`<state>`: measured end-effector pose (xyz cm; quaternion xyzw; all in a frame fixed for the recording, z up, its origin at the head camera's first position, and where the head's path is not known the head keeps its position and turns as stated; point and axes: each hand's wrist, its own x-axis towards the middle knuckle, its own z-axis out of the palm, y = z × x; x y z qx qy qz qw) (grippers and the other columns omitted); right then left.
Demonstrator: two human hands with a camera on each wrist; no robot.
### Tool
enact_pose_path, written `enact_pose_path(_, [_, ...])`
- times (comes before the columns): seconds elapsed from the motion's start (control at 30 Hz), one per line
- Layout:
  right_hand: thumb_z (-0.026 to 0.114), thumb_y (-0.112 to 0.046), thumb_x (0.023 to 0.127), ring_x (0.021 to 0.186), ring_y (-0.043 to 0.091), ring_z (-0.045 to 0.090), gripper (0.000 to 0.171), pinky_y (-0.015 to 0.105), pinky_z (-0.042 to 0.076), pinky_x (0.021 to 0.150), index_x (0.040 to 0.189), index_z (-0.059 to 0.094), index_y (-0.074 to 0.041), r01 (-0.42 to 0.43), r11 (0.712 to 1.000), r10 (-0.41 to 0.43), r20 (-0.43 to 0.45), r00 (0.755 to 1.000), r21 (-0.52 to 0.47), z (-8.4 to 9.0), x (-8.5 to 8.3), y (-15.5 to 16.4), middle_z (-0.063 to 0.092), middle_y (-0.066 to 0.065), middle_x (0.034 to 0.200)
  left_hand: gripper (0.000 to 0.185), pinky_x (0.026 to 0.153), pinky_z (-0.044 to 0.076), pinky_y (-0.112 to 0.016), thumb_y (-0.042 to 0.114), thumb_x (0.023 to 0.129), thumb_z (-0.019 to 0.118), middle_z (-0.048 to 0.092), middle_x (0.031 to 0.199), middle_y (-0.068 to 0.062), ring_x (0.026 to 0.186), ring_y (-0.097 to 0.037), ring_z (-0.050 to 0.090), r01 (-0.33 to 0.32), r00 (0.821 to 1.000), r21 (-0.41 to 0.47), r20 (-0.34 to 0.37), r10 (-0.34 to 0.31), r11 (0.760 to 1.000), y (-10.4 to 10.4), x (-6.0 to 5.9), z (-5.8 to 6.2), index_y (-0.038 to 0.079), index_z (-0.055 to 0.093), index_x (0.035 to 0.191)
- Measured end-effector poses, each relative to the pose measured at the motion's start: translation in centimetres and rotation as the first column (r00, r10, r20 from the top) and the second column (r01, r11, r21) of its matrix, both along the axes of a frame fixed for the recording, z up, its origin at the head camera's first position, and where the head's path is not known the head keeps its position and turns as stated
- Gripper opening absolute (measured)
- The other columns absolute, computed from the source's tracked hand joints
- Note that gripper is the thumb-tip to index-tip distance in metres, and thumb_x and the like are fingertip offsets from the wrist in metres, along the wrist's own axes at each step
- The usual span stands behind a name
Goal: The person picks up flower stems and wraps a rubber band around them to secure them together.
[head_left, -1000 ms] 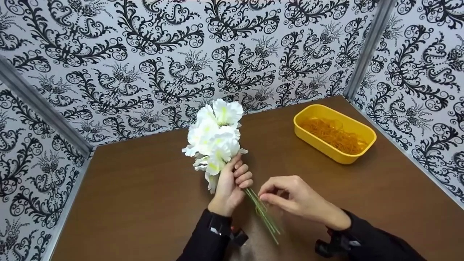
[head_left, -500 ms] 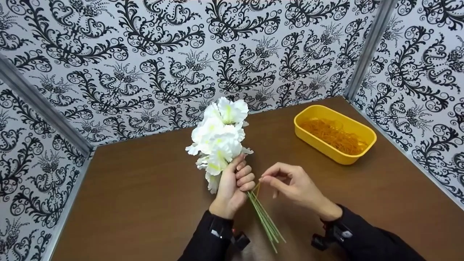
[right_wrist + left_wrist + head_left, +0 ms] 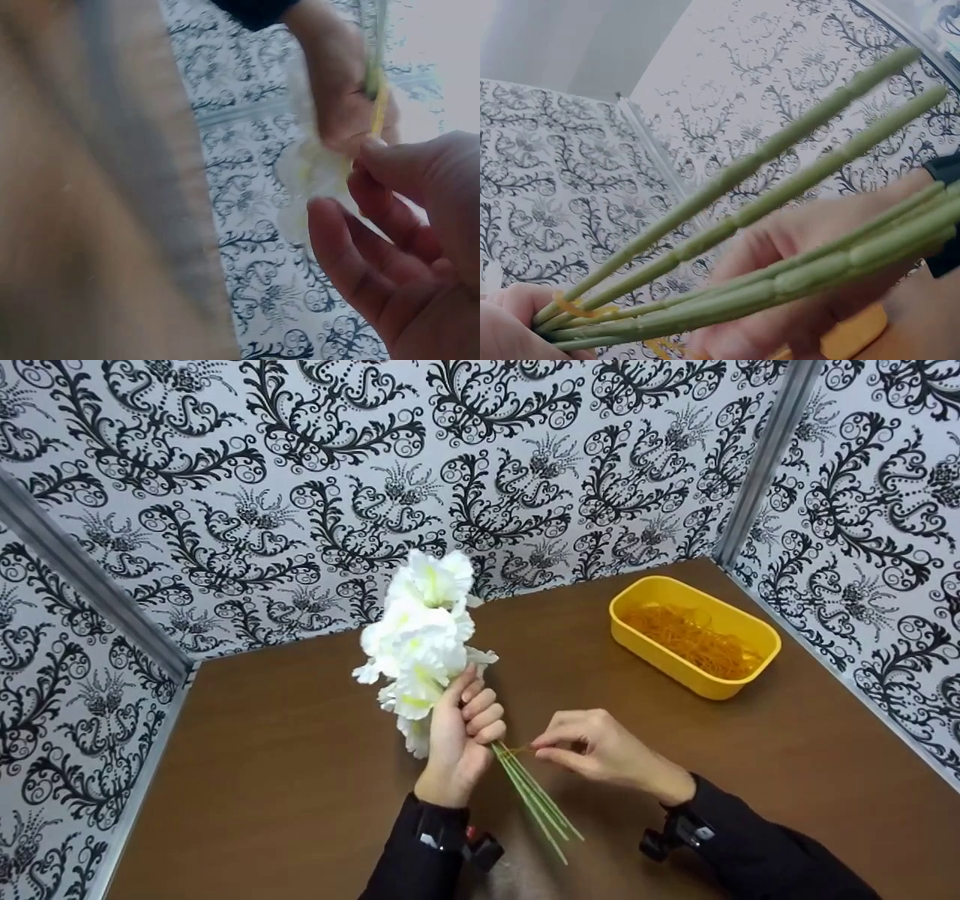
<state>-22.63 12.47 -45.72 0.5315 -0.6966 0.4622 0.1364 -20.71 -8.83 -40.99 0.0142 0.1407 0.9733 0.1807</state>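
A bunch of white artificial flowers (image 3: 420, 641) with pale yellow-green centres leans up and left in the head view. My left hand (image 3: 461, 742) grips it just under the blooms. From below the fist, several green stems (image 3: 536, 802) fan out toward the lower right. My right hand (image 3: 607, 750) pinches a yellow-orange rubber band (image 3: 379, 110) between thumb and forefinger, pulling it taut away from the stems. In the left wrist view, part of the rubber band (image 3: 574, 306) crosses some stems close to the left fist. Whether it circles every stem cannot be told.
A yellow plastic tub (image 3: 660, 664) holding a tangle of rubber bands (image 3: 694, 641) stands at the back right of the brown table (image 3: 300, 780). Patterned panels (image 3: 360, 495) with grey metal corner posts enclose the table at the back and sides.
The bunch rises slightly, then shifts left with my left hand. My right hand lifts from lower on the stems, then drops a little, drawing the rubber band out to the right near the left fist.
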Motion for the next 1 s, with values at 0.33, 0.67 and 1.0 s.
enact_pose_path(0.33, [0.061,0.010,0.094,0.080,0.010,0.066,0.027,0.021,0.055,0.067,0.116,0.062,-0.006,-0.007,0.997,0.003,0.047,0.999,0.082,-2.8,1.6,-1.9,0.069,0.003,0.095,0.049,0.041,0.010,-0.017,0.029,0.111,0.036,0.017,0.055,0.010,0.045,-0.003,0.011,-0.102,0.994,0.139,-0.022,0.106,0.985,-0.5,0.0,0.2,0.017,0.026,0.064])
enact_pose_path(0.67, [0.056,-0.004,0.104,0.090,0.005,0.061,0.014,0.015,0.050,0.082,0.113,0.064,-0.008,0.002,0.978,0.011,-0.061,0.998,0.207,-2.6,6.3,-3.9,0.065,-0.002,0.102,0.052,0.041,0.008,-0.017,0.027,0.111,0.035,0.014,0.054,0.010,0.046,-0.003,0.009,-0.328,0.945,0.165,0.053,0.324,0.930,-1.0,-0.3,-0.1,0.017,0.023,0.061])
enact_pose_path(1.0, [0.051,-0.015,0.107,0.072,-0.003,0.049,0.010,0.006,0.041,0.064,0.102,0.060,-0.014,0.086,0.906,-0.061,-0.072,0.996,0.413,1.0,10.0,-2.9,0.053,-0.010,0.088,0.054,0.040,0.007,-0.018,0.028,0.111,0.036,0.015,0.053,0.009,0.044,-0.003,0.008,-0.451,0.892,0.052,0.028,0.450,0.891,-1.3,-0.9,-0.6,0.016,0.025,0.060])
